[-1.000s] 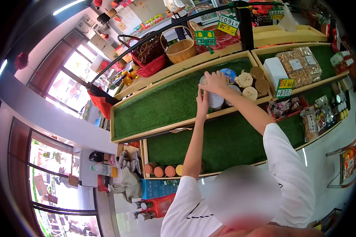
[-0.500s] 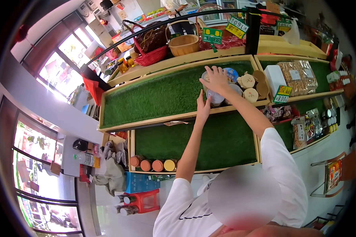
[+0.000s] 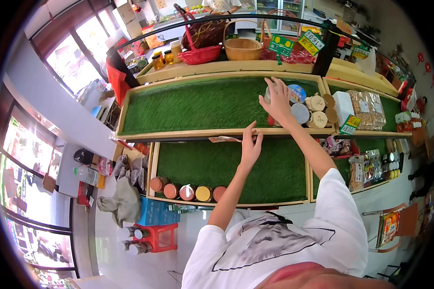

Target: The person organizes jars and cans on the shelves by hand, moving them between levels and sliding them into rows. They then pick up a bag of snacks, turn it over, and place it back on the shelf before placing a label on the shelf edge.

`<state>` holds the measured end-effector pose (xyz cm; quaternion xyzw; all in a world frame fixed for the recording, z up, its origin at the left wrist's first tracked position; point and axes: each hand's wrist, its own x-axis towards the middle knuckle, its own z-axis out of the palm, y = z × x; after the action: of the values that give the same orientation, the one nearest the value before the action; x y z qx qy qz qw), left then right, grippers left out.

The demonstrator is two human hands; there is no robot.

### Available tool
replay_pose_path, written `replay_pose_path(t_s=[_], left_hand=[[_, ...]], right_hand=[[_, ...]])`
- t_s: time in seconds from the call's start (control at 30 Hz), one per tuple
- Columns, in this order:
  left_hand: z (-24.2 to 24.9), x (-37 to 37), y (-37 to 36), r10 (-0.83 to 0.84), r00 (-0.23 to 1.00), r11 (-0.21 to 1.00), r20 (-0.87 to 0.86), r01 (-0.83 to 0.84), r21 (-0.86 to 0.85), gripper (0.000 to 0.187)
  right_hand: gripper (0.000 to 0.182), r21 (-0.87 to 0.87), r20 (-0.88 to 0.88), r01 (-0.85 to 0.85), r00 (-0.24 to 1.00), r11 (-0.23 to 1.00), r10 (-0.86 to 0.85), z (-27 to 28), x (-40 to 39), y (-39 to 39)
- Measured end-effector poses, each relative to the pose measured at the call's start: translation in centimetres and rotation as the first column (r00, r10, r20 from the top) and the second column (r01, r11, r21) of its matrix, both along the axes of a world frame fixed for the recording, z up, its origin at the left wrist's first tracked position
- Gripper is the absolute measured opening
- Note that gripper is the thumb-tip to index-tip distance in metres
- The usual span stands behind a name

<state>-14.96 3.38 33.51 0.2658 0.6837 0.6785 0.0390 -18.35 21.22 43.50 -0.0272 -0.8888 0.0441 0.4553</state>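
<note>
My right hand is stretched over the left end of a cluster of jars on the upper shelf, fingers apart, partly hiding the jars beneath it. Beside it stand a jar with a blue lid and one with a pale grey lid. Further right are jars with cream cloth-like covers and brown round lids. My left hand hangs at the front edge of the upper shelf, thumb and fingers apart and nothing held. Just left of it is a small printed card.
Green turf lines the wooden trays. Several lidded jars line the lower tray's front left. A white box and bagged dry goods are at right. Baskets stand behind, below a black rail. A red stool is on the floor.
My left hand has drawn back from the jars to the shelf's front edge. My right hand stays over the jars, its fingers still spread. The head view has shifted.
</note>
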Motion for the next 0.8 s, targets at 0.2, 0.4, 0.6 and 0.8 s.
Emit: replay_pose_path(t_s=[0.2,0.4,0.6,0.8], left_hand=[[-8.4,6.9,-10.1,0.292,0.955,0.953,-0.044,-0.295,-0.073,0.027],[-28.0,15.1,-21.7,0.497,0.863,0.696,0.085,-0.338,-0.633,0.045],[-31.5,18.9,-25.6,0.488,0.850,0.722,0.199,-0.266,-0.639,0.069],[-34.6,17.6,-25.0,0.467,0.760,0.861,0.452,-0.274,-0.427,0.072]], right_hand=[[0.042,-0.156,0.052,-0.439,0.891,0.885,0.451,-7.2,7.1,-10.8],[0.047,-0.764,0.542,0.021,0.564,0.645,0.623,-33.1,11.5,-17.5],[0.082,-0.654,0.559,0.667,0.108,0.358,0.822,-36.9,12.8,-23.2],[0.084,-0.642,0.592,0.688,0.166,0.337,0.789,-38.8,12.7,-26.1]])
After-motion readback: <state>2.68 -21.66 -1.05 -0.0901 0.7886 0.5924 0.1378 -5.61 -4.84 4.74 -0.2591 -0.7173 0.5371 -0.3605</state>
